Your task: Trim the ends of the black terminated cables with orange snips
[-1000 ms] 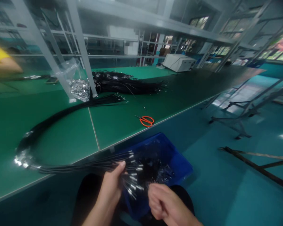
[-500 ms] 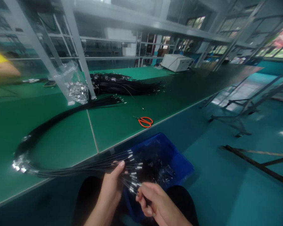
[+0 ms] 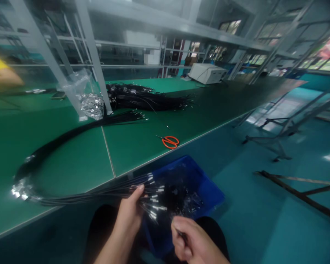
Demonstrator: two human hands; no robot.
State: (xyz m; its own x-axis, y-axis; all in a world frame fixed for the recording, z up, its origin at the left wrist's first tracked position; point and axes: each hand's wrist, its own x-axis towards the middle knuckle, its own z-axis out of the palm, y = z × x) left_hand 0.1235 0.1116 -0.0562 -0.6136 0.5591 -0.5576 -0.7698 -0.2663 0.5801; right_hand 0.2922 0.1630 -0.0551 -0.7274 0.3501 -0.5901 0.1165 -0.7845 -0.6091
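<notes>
My left hand [image 3: 129, 216] is closed round a bundle of thin black cables [image 3: 79, 196] whose silver-tipped ends [image 3: 154, 200] fan out over a blue bin [image 3: 206, 189] on my lap. The cables loop back onto the green table [image 3: 79, 157]. My right hand [image 3: 192, 242] is curled into a pinch on a small dark piece, just right of and below the cable tips. The bin holds several small dark parts.
Orange-handled scissors [image 3: 169, 141] lie near the table's front edge. A second pile of black cables [image 3: 148, 97] and a clear bag of silver parts [image 3: 92, 104] sit by a metal post. A person in yellow [image 3: 0, 71] is at the far left. A white machine [image 3: 207, 72] stands farther back.
My right hand moved up to the cable tips half a second ago, then drew back down and right, pinched on a small dark piece. My left hand kept its hold.
</notes>
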